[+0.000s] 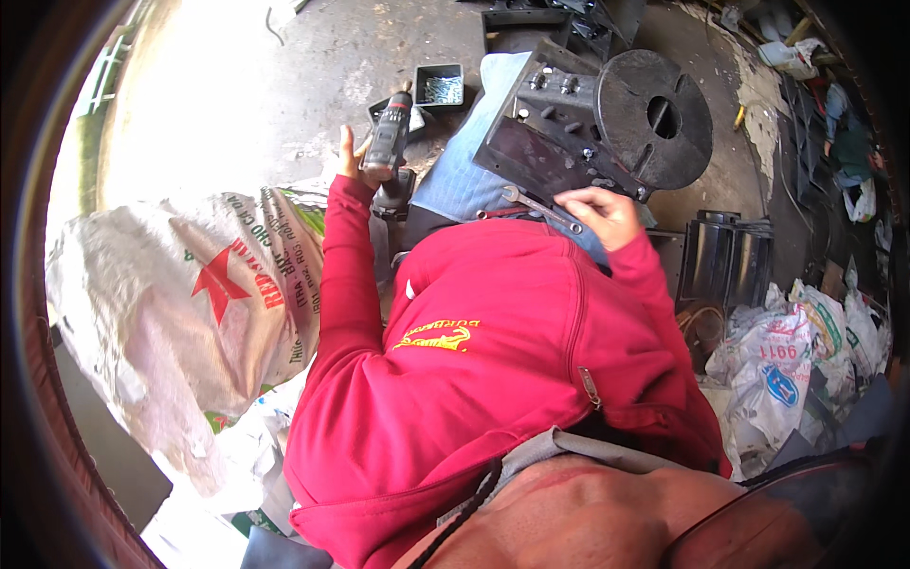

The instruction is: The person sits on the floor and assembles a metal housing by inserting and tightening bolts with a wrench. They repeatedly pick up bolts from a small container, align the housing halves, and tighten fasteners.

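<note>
My left hand (352,159) is closed around a dark cordless drill (387,142), its nose pointing away from me. The thumb stands up beside the tool, whose body hides most of the fingers. My right hand (607,214) reaches over my lap with fingers stretched out, beside a silver combination wrench (542,206). A second, reddish tool (495,214) lies partly hidden near that wrench. Across my jeans (460,175) rests a black metal assembly: a flat plate (536,147) with bolts (567,85), and a round disc (684,90) with a hole in its middle.
A black tray of screws (441,89) sits on the floor (351,43) beyond the drill. Large white woven sacks (161,313) crowd my left. At right stand black metal parts (725,251) and more plastic sacks (777,370). Another person (846,142) is at the far right.
</note>
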`<state>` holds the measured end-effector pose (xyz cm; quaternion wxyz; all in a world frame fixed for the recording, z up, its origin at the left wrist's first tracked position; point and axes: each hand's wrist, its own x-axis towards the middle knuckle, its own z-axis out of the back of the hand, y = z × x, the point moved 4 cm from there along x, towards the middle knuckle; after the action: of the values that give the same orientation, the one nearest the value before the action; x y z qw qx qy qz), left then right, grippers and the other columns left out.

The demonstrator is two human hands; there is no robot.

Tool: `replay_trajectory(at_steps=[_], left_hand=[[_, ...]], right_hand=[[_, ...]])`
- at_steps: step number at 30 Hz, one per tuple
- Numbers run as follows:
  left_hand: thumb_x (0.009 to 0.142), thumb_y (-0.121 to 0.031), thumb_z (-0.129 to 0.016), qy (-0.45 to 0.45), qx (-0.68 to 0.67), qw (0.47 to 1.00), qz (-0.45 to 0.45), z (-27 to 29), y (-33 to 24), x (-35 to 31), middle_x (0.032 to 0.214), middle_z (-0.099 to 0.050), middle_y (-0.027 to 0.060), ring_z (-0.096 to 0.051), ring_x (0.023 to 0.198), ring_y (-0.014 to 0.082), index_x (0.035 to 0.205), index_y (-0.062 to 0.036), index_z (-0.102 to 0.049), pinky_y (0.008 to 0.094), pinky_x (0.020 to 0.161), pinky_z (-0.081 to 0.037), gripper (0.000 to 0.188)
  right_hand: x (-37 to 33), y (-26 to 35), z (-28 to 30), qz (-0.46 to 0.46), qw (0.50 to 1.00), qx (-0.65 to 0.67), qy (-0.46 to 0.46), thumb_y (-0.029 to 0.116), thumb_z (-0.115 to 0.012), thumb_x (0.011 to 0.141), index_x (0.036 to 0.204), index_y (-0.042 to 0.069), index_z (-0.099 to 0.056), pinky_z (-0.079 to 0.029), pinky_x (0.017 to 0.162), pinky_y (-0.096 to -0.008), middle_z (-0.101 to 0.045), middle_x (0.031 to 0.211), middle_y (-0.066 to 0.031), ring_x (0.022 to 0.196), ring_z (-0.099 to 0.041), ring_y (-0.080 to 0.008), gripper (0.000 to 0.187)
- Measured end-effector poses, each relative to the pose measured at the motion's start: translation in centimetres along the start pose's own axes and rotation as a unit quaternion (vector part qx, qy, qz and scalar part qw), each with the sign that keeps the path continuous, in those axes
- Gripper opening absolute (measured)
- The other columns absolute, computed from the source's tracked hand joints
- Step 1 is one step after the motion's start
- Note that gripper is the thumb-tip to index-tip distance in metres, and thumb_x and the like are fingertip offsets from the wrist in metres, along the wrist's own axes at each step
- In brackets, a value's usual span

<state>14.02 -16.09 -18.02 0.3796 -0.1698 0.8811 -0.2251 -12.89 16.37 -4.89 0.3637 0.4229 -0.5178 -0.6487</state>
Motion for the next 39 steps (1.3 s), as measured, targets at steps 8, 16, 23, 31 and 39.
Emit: replay_trajectory(at_steps=[8, 16, 23, 31, 39], left_hand=[[0.075, -0.044, -0.073, -0.121, 0.192, 0.969, 0.094, 13.3, 8.8, 10.7, 0.085, -0.068, 0.0090, -0.066, 0.069, 0.0244, 0.107, -0.0074, -0.063, 0.0401, 0.068, -0.055, 0.050], [0.069, -0.041, -0.075, -0.372, 0.282, 0.882, 0.064, 20.1, 6.1, 11.9, 0.089, -0.070, 0.0144, -0.069, 0.077, 0.0295, 0.101, -0.0027, -0.064, 0.0428, 0.077, -0.056, 0.051], [0.060, -0.044, -0.088, -0.464, 0.548, 0.695, -0.048, 17.9, 5.3, 8.5, 0.128, -0.058, 0.0236, -0.060, 0.115, 0.0391, 0.148, -0.0165, -0.030, 0.0447, 0.100, -0.046, 0.110], [0.063, -0.037, -0.089, -0.523, 0.565, 0.638, -0.004, 13.2, 2.8, 7.9, 0.150, -0.029, 0.0242, -0.053, 0.123, 0.0409, 0.155, -0.0174, -0.013, 0.0490, 0.102, -0.045, 0.121], [0.078, -0.043, -0.075, -0.418, 0.793, 0.442, -0.037, 7.5, 0.0, 8.9, 0.156, -0.027, 0.0071, -0.024, 0.145, 0.0304, 0.147, -0.0285, -0.036, 0.0617, 0.109, -0.026, 0.081]], right_hand=[[-2.6, 4.5, 1.8, 0.026, 0.972, -0.233, 0.002, 0.005, -0.070, 0.084, 0.102, 0.003, -0.071, -0.052, 0.075, -0.0273, -0.072, 0.099, -0.0085, 0.091, -0.068, -0.0177, 0.018], [0.7, 0.8, -3.6, 0.089, 0.881, -0.463, 0.050, 0.024, -0.067, 0.084, 0.109, 0.016, -0.067, -0.053, 0.077, -0.0391, -0.069, 0.094, -0.0040, 0.086, -0.066, -0.0269, 0.027], [1.3, 2.4, -2.0, 0.059, 0.928, -0.349, 0.112, 0.021, -0.074, 0.081, 0.102, 0.010, -0.070, -0.050, 0.063, -0.0336, -0.065, 0.080, -0.0062, 0.069, -0.064, -0.0204, 0.024], [-1.4, 9.7, 10.1, 0.157, 0.918, -0.287, -0.224, 0.025, -0.088, 0.068, 0.125, -0.002, -0.054, -0.049, 0.090, -0.0371, -0.065, 0.116, -0.0128, 0.104, -0.063, -0.0222, 0.071], [6.6, 8.9, 8.2, 0.209, 0.874, -0.422, -0.117, 0.023, -0.075, 0.078, 0.118, 0.005, -0.058, -0.050, 0.090, -0.0399, -0.064, 0.119, -0.0123, 0.108, -0.062, -0.0255, 0.048]])
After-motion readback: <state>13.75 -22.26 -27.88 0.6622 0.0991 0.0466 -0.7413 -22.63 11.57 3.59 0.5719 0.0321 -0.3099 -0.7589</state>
